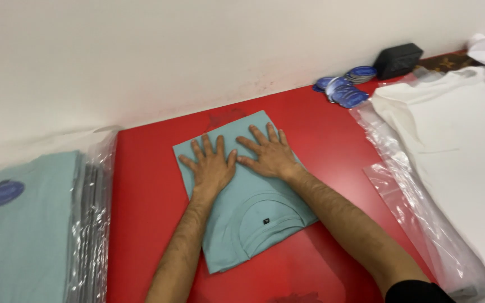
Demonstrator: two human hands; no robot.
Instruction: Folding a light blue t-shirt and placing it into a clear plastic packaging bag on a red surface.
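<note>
A folded light-teal shirt [254,216] lies on the red table [141,185], its round collar with a small dark tag facing me. My left hand [211,165] lies flat on the shirt's far half, fingers spread. Right beside it, my right hand [268,152] presses flat on the same half, thumb almost touching the left hand. Neither hand grips anything.
A stack of bagged teal shirts [23,224] with a round blue sticker sits at the left. White shirts [456,146] on clear plastic bags [416,207] fill the right. Round blue stickers [346,90] and a black box [397,59] lie by the white wall.
</note>
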